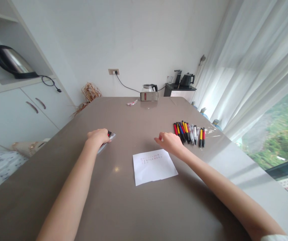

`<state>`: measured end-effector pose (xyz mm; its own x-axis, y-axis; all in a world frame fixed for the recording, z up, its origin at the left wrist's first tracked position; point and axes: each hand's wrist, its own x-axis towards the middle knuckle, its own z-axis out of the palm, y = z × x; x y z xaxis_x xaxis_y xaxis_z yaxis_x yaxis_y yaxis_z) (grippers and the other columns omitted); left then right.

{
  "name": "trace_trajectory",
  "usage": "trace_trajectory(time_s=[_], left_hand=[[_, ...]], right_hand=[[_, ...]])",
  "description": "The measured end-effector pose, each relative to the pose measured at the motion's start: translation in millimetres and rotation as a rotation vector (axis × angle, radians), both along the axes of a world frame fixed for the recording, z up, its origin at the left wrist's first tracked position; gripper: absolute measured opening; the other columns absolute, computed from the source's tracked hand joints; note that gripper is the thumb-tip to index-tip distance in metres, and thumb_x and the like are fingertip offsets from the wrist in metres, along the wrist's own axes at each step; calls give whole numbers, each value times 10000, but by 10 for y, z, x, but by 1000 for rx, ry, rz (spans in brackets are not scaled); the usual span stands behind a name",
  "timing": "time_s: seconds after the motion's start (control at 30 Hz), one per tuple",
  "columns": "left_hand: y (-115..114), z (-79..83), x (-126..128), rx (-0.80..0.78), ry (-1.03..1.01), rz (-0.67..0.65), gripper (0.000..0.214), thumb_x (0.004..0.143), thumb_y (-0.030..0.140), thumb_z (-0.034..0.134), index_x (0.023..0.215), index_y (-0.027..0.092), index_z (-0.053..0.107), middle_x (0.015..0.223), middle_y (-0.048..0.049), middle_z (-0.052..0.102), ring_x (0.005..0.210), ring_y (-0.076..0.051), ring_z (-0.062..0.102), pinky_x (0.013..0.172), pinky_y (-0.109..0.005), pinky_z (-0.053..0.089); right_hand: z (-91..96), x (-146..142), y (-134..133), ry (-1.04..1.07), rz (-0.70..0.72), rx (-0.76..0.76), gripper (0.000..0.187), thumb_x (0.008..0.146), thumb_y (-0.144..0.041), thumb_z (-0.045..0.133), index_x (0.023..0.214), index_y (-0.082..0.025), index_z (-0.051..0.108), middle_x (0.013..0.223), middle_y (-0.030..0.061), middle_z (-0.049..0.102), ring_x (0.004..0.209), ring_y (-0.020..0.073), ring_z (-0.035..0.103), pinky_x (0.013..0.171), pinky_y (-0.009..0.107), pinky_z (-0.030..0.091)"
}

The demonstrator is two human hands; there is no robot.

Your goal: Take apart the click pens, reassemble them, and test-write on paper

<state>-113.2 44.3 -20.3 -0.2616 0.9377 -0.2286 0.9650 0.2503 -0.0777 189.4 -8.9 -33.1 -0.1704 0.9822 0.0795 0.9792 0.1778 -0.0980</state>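
My left hand [98, 137] rests on the left part of the table, its fingers closed over some pens [112, 136]. A clear barrel and a dark end stick out past the fingers; the rest is hidden under the hand. Above the table, just behind a white sheet of paper [154, 169] with small reddish handwriting, is my right hand [170, 142]. Its fingers are loosely bent and a little apart, with nothing visible in them. Beside it on the right lies a row of several pens [187, 133] in red, yellow, blue, clear and white with black parts.
At the table's far edge stand a metal box [149, 96] and a glass pot [148, 87]. A small red-and-white packet [132, 102] lies near them. A black kettle [187, 79] is on a side cabinet; another kettle [14, 62] sits on the left shelf. Curtains [234, 67] hang at right.
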Motion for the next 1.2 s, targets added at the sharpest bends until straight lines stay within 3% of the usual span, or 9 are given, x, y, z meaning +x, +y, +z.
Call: trace_trajectory(time_s=[0.2,0.5,0.7,0.8,0.87,0.97,1.07,1.2], left_hand=[[18,42,-69,7,34,67,373,532,432,585,835,224,644,1028,-131,601,874,-320,558,669,-399,415],[10,-33,-74,14,48,43,418,528,375,599,908,202,626,1006,-152,609,871,-324,561,655,-399,426],[-130,195,93,169,63,-27,321,652,400,504,850,183,632,928,-167,629,840,-310,577,647,-368,423],[-269,299,377,357,89,-161,361,772,394,361,947,150,561,840,-156,637,774,-285,590,670,-383,409],[-360,280,639,496,116,-318,358,822,349,295,979,107,507,752,-143,633,727,-250,593,736,-390,383],[-458,116,1046,666,68,-593,300,860,284,241,954,127,479,723,-85,615,702,-184,581,864,-385,303],[-494,-101,1324,737,25,-824,270,865,250,238,904,152,487,783,-74,589,797,-182,552,869,-368,284],[-460,-279,1372,770,-72,-889,277,865,262,253,954,144,488,809,-84,565,795,-188,534,743,-326,333]], right_hand=[[-69,33,38,6,-10,1,432,801,-503,288,814,-200,596,737,72,624,726,220,580,558,279,347],[-83,22,25,12,3,-4,430,798,-504,297,789,-198,598,711,76,622,709,227,581,545,280,343],[-91,38,46,109,10,20,439,793,-526,304,764,-201,598,684,71,618,683,214,573,544,273,328],[-91,41,63,243,31,7,490,782,-573,287,715,-192,587,645,63,603,638,188,555,525,259,314],[-104,44,83,390,67,-25,518,773,-599,276,712,-184,580,612,51,587,600,163,536,514,246,314],[-164,53,127,669,144,-92,513,774,-596,278,775,-176,572,562,20,561,536,123,499,503,227,332],[-254,57,173,910,194,-93,450,758,-561,355,774,-159,557,534,-4,535,467,88,438,470,211,329],[-313,66,200,1211,210,-175,360,717,-504,462,727,-154,543,508,-29,477,403,56,359,382,186,261]])
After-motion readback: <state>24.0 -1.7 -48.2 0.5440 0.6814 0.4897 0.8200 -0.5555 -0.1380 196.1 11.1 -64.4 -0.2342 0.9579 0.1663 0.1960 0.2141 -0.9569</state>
